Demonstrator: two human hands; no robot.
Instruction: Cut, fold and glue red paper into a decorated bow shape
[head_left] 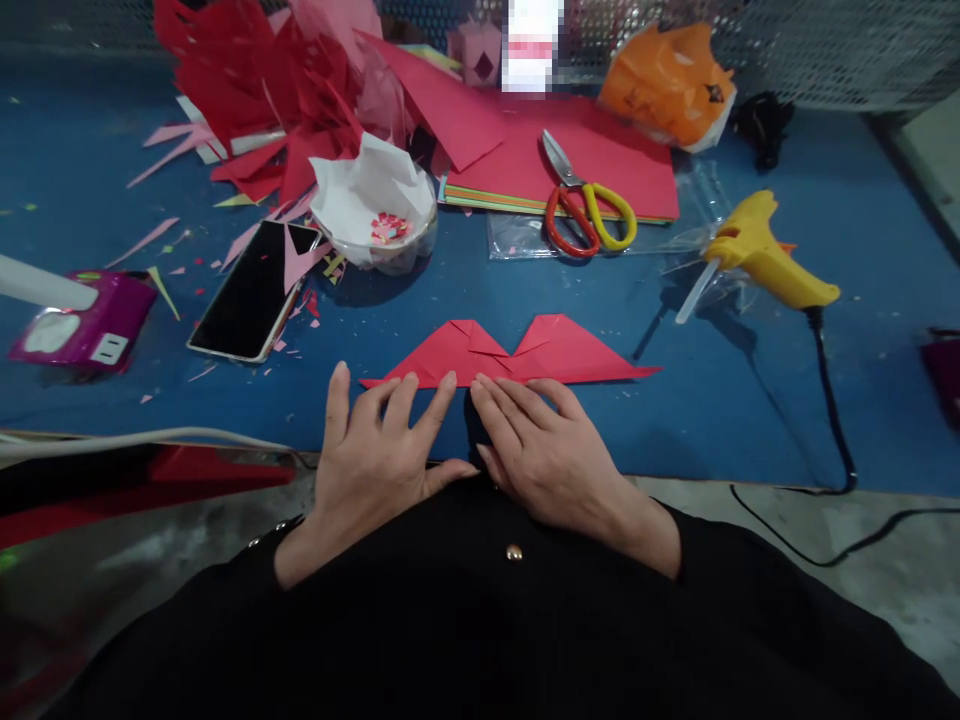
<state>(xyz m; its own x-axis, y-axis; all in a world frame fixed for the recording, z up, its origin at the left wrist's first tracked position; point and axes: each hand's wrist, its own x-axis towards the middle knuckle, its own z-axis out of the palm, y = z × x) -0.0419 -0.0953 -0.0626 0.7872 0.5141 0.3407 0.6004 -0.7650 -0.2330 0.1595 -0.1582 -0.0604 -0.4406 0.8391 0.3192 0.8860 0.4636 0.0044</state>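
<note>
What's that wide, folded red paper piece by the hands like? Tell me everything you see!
The wide, folded red paper piece looks plain, with two flat-topped humps, a notch between them, creased flaps near the middle and a thin point at each end. It lies on the flat blue tabletop, long edge toward the person. Fingertips of the bare left hand and right hand rest along that edge.

Frame centre: folded red paper [525, 364], matt, smooth. Above: scissors [574, 183], metal blades, glossy plastic handles. Right: glue gun [772, 265], smooth plastic body. Left: smartphone [255, 290], glossy screen.
</note>
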